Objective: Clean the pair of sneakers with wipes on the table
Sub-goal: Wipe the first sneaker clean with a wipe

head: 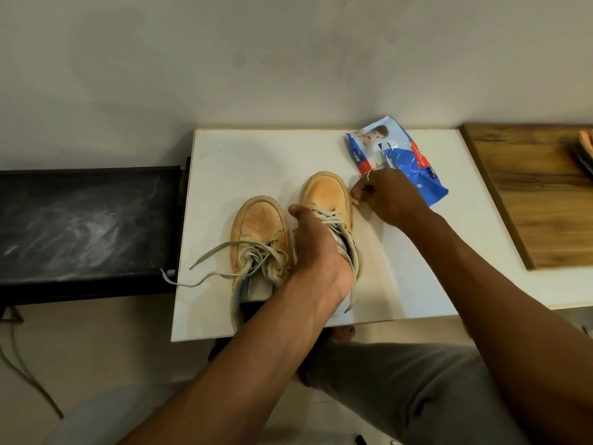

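Two worn tan sneakers stand side by side on the white table, toes pointing away from me. The left sneaker has loose grey laces trailing left. My left hand grips the right sneaker over its laces and tongue. My right hand has curled fingers against the right side of that sneaker's toe. A small pale scrap, seemingly a wipe, shows at its fingertips; most of it is hidden. The blue and red wipes pack lies just behind my right hand.
A black bench adjoins the table on the left. A wooden board lies on the right, with some items at its far edge. A white wall stands behind. My grey-trousered knee is below the table's front edge.
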The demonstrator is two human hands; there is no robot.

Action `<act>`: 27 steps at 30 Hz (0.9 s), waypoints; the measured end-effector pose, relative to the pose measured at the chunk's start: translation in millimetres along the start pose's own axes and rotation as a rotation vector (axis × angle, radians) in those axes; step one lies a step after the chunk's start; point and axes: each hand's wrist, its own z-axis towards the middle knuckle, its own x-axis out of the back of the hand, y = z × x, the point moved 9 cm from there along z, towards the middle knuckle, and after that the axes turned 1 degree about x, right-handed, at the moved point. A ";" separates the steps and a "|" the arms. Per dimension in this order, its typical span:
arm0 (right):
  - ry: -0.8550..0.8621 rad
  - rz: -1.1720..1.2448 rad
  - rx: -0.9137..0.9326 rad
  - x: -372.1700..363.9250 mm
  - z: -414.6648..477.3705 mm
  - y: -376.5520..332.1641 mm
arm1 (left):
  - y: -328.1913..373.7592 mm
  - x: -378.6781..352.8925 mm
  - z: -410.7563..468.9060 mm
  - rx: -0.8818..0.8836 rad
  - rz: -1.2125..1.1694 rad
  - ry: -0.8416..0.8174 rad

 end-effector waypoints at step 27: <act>-0.052 0.141 -0.166 2.0 -6.5 -22.6 | -3.9 -2.3 4.2 0.053 0.059 -0.056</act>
